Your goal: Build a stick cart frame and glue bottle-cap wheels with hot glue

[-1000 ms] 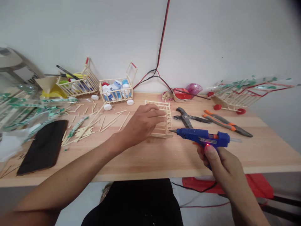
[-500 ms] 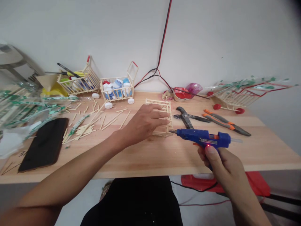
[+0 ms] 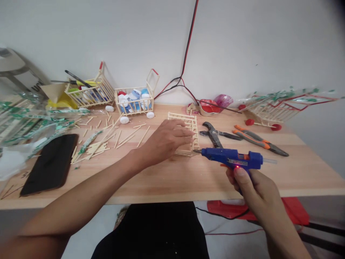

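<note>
My left hand [image 3: 165, 140] rests on a small frame of wooden sticks [image 3: 188, 124] in the middle of the wooden table [image 3: 175, 176], its fingers pressed against the frame's bars. A blue hot glue gun [image 3: 231, 158] with a red light lit is gripped in my right hand [image 3: 254, 189]. The gun's nozzle touches the frame's near right corner.
Black cutters [image 3: 214, 133] and orange-handled pliers [image 3: 258, 140] lie right of the frame. Two stick carts [image 3: 134, 100] holding bottle caps stand at the back, loose sticks [image 3: 102, 142] and a black phone [image 3: 51, 163] at left, another cart [image 3: 272, 111] at right.
The glue gun's nozzle has closed in on the frame's near right corner. My left hand has kept its hold on the frame.
</note>
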The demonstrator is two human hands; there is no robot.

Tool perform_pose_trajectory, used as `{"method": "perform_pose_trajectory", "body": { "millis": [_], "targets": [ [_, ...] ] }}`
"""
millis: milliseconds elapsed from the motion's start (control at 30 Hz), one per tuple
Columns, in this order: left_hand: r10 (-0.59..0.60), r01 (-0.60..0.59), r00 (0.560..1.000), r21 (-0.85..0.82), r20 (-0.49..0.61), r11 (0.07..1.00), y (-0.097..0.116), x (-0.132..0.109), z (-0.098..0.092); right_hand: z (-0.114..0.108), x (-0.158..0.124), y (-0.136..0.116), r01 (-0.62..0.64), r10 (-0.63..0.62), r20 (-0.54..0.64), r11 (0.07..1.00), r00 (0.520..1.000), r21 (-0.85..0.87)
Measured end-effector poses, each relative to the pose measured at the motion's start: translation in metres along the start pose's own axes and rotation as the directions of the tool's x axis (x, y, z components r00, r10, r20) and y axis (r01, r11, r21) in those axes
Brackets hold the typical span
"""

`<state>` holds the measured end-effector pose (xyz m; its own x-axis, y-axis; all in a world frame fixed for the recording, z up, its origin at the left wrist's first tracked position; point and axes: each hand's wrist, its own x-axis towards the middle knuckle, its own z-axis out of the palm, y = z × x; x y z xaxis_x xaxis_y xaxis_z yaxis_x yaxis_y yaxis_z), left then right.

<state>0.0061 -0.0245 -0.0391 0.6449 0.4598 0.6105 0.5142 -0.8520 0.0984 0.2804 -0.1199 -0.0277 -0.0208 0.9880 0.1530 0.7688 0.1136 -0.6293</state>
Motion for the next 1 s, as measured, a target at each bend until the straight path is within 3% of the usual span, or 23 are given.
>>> {"method": "perform_pose_trajectory", "body": {
  "millis": [300,633,867,1000],
  "targets": [
    [-0.021,0.021,0.999,0.007,0.035,1.000,0.001,-0.001,-0.001,0.000,0.000,-0.007,0.030,-0.030,-0.049,1.000,0.998,-0.007],
    [-0.008,0.008,0.999,0.020,0.037,1.000,0.002,-0.001,-0.002,0.003,0.001,0.002,-0.027,0.030,-0.059,0.998,0.998,0.056],
    [-0.034,0.034,0.999,0.045,0.005,0.998,0.004,-0.002,-0.004,0.000,0.012,0.014,-0.060,0.087,-0.154,0.983,0.984,0.174],
    [-0.038,0.040,0.999,0.091,-0.018,0.995,0.002,-0.001,-0.004,0.004,0.018,0.011,-0.075,0.129,-0.138,0.937,0.982,0.341]
  ]
}}
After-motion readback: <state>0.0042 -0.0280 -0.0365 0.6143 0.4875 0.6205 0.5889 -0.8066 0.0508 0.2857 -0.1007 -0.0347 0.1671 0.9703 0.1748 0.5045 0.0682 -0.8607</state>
